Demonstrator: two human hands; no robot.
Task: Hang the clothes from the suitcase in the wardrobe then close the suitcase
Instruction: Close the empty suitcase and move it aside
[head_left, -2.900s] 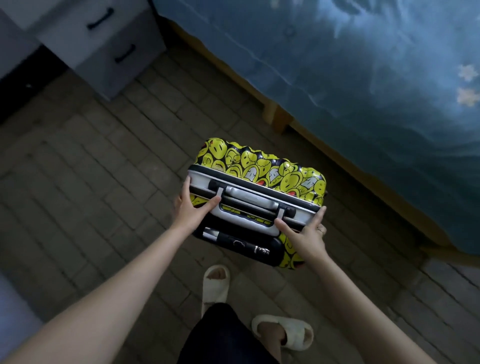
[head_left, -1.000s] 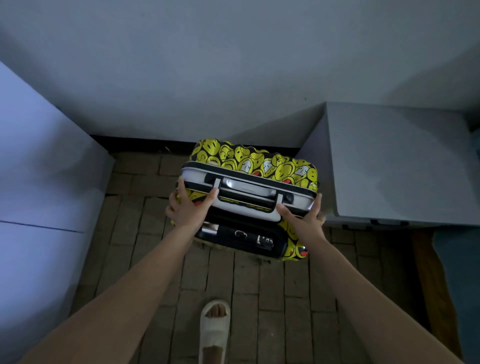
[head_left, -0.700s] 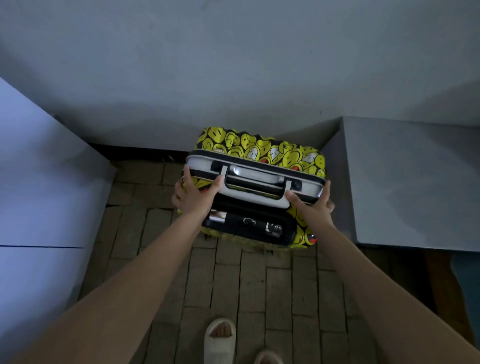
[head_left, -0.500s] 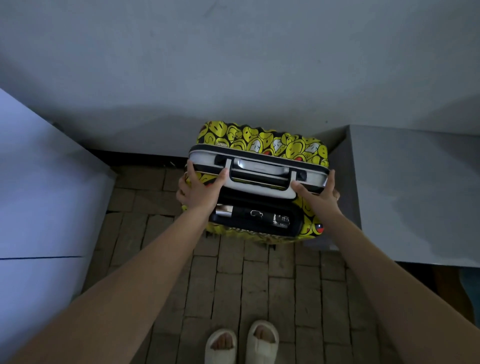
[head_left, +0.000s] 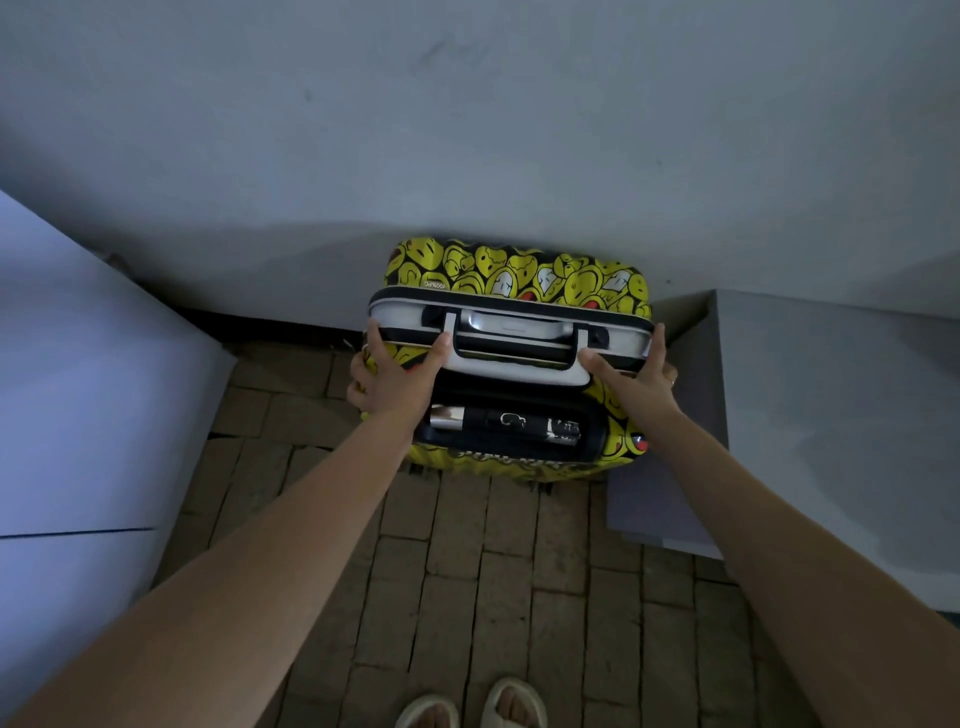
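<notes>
The yellow smiley-print suitcase (head_left: 519, 275) stands upright and closed on the brick floor, its back against the grey wall. I see its top, with a silver carry handle (head_left: 511, 332) and a black retracted pull handle (head_left: 509, 423). My left hand (head_left: 392, 376) grips the top's left corner, thumb on the silver band. My right hand (head_left: 636, 371) grips the top's right corner in the same way. No clothes or wardrobe interior are visible.
A pale cabinet side (head_left: 93, 415) stands close on the left. A grey bedside cabinet (head_left: 831, 426) sits right of the suitcase, nearly touching it. The wall (head_left: 467, 130) fills the back. My slippered feet (head_left: 472, 706) stand on the brick floor (head_left: 493, 571).
I have carried the suitcase away from the bed and moved it forward into the gap between the two cabinets, up to the wall. Both hands kept the same hold.
</notes>
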